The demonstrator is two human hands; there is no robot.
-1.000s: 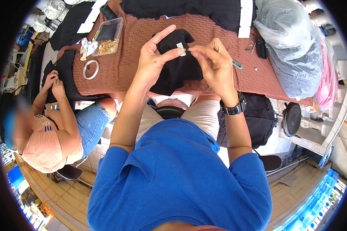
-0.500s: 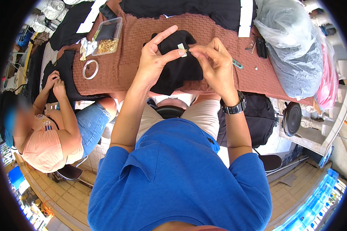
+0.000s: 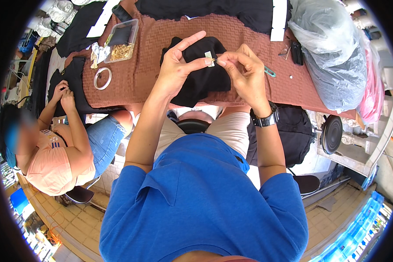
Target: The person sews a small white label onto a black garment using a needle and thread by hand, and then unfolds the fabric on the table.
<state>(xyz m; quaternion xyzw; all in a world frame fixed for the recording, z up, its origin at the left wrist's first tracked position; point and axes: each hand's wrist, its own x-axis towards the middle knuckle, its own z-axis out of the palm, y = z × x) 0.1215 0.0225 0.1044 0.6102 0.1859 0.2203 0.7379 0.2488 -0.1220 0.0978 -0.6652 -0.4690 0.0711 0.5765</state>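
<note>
My left hand (image 3: 174, 72) grips a piece of black fabric (image 3: 201, 85) above the near edge of the table. Its thumb presses on a small white tag (image 3: 208, 56) at the cloth, while the index finger stretches away. From the right, my right hand (image 3: 245, 74) pinches a tiny gold-coloured metal piece (image 3: 215, 61) against the tag, thumb and index fingertips together. The piece looks like a small pin, though its shape is mostly hidden by the fingers. The fabric hangs loosely below both hands onto the brown cloth.
A clear plastic box (image 3: 133, 26) of gold-coloured pieces (image 3: 120, 52) stands left on the brown tablecloth (image 3: 144, 52). Nearby lies a white ring-shaped roll (image 3: 102, 78). A green tool (image 3: 270, 72), glasses (image 3: 285, 52) and plastic bags (image 3: 336, 56) are right. Another person (image 3: 61, 161) works at left.
Both hands have shifted slightly right and down with the tag and the gold piece between them. The black fabric has spread a little to the left behind the left hand.
</note>
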